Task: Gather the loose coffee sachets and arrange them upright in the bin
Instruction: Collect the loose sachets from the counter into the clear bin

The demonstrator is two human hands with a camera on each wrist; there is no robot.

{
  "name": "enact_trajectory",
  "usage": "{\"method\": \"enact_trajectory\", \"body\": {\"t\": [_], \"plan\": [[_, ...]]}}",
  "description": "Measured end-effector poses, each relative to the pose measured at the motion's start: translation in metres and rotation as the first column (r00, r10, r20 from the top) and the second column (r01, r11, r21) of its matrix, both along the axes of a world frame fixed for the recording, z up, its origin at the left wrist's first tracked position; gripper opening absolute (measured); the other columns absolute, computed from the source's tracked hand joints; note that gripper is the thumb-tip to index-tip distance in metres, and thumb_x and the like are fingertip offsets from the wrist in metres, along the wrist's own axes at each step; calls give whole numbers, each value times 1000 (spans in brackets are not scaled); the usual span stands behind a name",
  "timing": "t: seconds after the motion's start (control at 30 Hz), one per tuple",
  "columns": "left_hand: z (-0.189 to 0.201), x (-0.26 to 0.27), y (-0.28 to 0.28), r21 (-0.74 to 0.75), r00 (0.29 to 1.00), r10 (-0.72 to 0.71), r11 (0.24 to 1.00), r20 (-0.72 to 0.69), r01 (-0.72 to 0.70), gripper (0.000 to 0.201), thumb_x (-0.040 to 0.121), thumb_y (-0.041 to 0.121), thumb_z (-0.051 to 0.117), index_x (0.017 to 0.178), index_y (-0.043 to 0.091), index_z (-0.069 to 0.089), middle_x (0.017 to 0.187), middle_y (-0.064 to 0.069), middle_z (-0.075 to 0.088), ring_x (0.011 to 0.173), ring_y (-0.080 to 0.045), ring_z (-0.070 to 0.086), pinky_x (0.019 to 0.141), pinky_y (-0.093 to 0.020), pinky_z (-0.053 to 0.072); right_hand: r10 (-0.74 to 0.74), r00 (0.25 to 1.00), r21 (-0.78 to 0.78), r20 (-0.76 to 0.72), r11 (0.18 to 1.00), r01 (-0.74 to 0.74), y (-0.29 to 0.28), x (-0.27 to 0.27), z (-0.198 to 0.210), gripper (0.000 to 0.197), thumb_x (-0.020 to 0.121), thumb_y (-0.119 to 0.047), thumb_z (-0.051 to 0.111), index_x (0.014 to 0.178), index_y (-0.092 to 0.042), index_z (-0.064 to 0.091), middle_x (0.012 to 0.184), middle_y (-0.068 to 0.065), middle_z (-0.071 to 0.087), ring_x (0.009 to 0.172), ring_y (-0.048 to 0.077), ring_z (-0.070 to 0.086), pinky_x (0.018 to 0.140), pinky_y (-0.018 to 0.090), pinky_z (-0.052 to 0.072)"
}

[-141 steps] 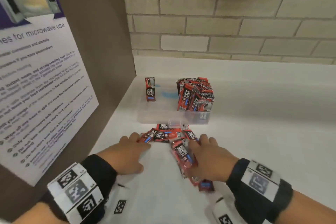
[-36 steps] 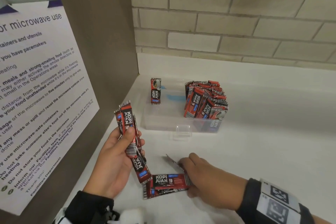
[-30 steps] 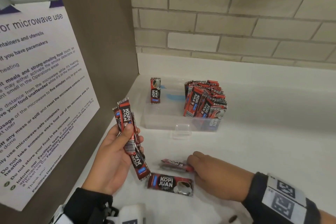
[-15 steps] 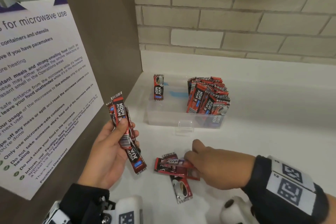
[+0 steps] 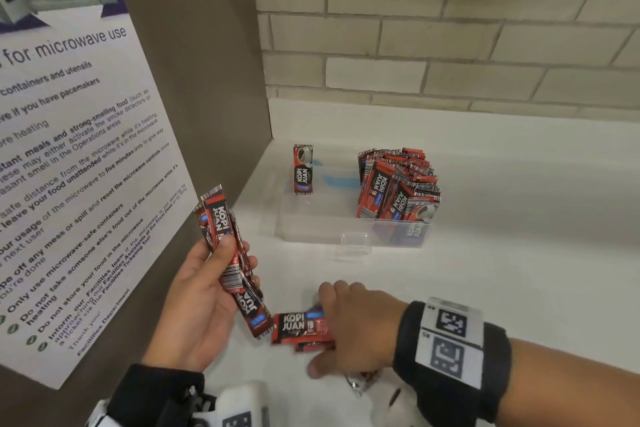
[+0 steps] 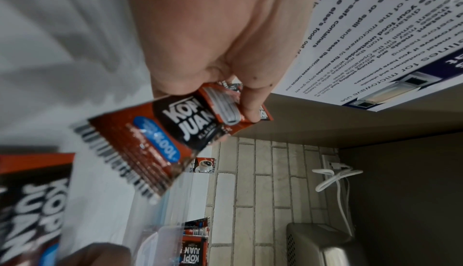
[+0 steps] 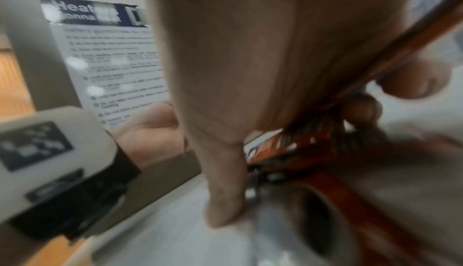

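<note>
Half a second on, the loose sachets (image 5: 300, 326) have slid toward 9 o'clock under the right hand (image 5: 356, 326), whose grip curls over and pinches them on the white table (image 5: 519, 253). From the head view, the left hand (image 5: 204, 302) clamps a sachet bundle (image 5: 225, 246) under its thumb, and the clear bin (image 5: 349, 229) sits at 12 o'clock with packed sachets (image 5: 394, 184) upright at its right end. At 9 o'clock, a microwave notice (image 5: 69, 149) hems the hands in. The left wrist view shows the bundle (image 6: 160, 137) pinched beside the notice (image 6: 375, 32). The right wrist view is blurred, with sachets (image 7: 313, 145) under the fingers (image 7: 360, 110).

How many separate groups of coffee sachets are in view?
4: a bundle in the left hand, a few on the counter under the right hand, one upright at the bin's left, a packed stack at its right. Individual counts hidden.
</note>
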State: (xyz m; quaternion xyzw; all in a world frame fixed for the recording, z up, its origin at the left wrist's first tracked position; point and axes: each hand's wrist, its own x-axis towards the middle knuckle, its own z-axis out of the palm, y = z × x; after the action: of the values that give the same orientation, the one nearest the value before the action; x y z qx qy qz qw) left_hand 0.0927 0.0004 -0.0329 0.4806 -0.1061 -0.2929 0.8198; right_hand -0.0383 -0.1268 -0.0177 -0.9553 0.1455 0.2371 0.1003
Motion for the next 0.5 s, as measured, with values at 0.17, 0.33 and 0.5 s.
{"method": "enact_trajectory", "body": {"t": [0.17, 0.33, 0.5], "plan": [[1, 3, 2, -15, 1000, -5, 1000, 4, 5, 18, 80, 24, 55, 96, 18, 58, 72, 4, 63, 62, -8, 61, 56, -24, 53, 65, 996, -68, 56, 996, -61, 3, -4, -5, 40, 93, -26, 48, 128, -9, 38, 118, 13, 54, 102, 30, 53, 77, 35, 40], [0, -1, -2, -25, 1000, -14, 1000, 3, 14, 18, 80, 24, 55, 96, 18, 58, 72, 4, 63, 63, -9, 61, 57, -26, 52, 110, 991, -147, 78, 984, -98, -10, -10, -5, 32, 95, -17, 41, 124, -7, 43, 116, 13, 54, 101, 30, 53, 71, 32, 33], [2, -5, -7, -31, 1000, -25, 999, 20, 25, 21, 78, 25, 55, 96, 16, 57, 71, 4, 63, 61, -9, 61, 58, -28, 51, 71, 985, -23, 160, 997, -68, -26, -16, 4, 26, 97, -20, 38, 120, -10, 43, 113, 11, 49, 95, 28, 52, 70, 32, 37]]}}
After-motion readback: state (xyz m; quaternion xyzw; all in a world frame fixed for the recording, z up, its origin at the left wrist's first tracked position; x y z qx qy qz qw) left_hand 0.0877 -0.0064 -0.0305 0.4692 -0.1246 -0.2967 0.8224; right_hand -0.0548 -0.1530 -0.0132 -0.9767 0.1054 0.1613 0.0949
